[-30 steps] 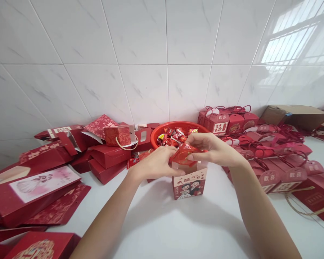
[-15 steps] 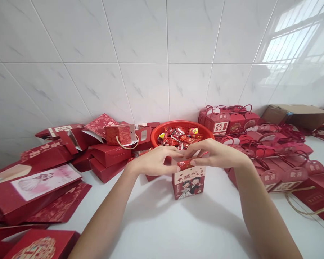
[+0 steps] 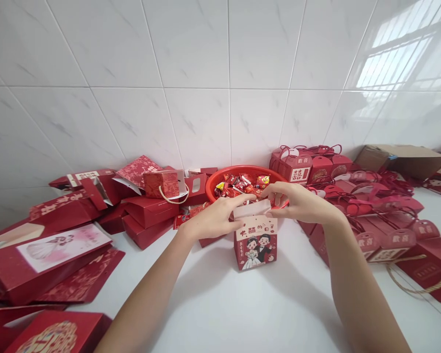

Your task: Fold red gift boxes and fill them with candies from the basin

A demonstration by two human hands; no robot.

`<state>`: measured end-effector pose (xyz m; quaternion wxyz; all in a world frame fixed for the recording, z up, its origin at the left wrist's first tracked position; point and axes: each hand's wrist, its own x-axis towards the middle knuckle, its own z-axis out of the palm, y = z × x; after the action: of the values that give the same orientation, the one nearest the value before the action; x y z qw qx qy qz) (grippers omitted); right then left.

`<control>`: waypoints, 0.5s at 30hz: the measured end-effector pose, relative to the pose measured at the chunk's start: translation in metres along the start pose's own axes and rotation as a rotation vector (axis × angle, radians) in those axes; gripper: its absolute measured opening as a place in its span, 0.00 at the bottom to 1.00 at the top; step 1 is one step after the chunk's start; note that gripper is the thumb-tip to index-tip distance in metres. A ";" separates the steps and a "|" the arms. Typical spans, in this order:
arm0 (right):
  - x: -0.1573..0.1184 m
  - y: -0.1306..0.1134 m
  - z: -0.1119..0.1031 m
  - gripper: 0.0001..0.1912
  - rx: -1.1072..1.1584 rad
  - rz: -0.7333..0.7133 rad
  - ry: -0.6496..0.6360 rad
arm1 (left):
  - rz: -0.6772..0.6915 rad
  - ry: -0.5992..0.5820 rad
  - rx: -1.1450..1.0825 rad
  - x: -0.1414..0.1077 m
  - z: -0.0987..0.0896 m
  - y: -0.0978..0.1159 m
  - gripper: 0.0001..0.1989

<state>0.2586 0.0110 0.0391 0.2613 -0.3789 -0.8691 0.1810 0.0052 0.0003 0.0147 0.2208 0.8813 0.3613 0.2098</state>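
Note:
A small red and cream gift box [image 3: 256, 247], printed with a cartoon bride and groom, stands upright on the white tabletop [image 3: 257, 309]. Its pale top flap stands raised at the opening. My left hand [image 3: 218, 215] grips the box's upper left, thumb at the front edge and index finger stretched along the back. At the upper right, my right hand [image 3: 297, 202] has its thumb and curled fingers closed on the flap's edge. What lies inside the box is hidden. Just behind it, a red plastic basket [image 3: 215, 181] holds wrapped candies [image 3: 244, 182].
Red gift boxes and bags [image 3: 150, 211] lie heaped at the left. Rows of filled-out red boxes with cord handles [image 3: 375, 211] cover the right side, with a rope-handled bag [image 3: 431, 267] near them. A brown cardboard box [image 3: 400, 157] stands by the tiled wall [image 3: 194, 122].
The red-wrapped candy at the box's mouth has gone from sight, and the pale flap now shows there. My right hand has shifted slightly up; the box has stayed in place.

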 end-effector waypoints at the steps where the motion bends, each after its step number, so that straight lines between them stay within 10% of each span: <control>1: 0.000 0.002 0.001 0.16 -0.013 0.006 -0.002 | -0.008 0.013 0.002 0.001 0.001 -0.001 0.32; 8: 0.005 0.005 0.005 0.19 -0.088 0.069 -0.023 | -0.006 0.033 -0.006 0.006 0.005 -0.004 0.11; 15: 0.009 0.000 0.011 0.16 -0.100 0.144 -0.353 | 0.000 0.043 0.048 0.008 0.008 -0.003 0.08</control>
<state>0.2468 0.0168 0.0328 0.0723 -0.4149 -0.8800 0.2195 0.0128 0.0067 0.0084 0.1921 0.8815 0.3710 0.2199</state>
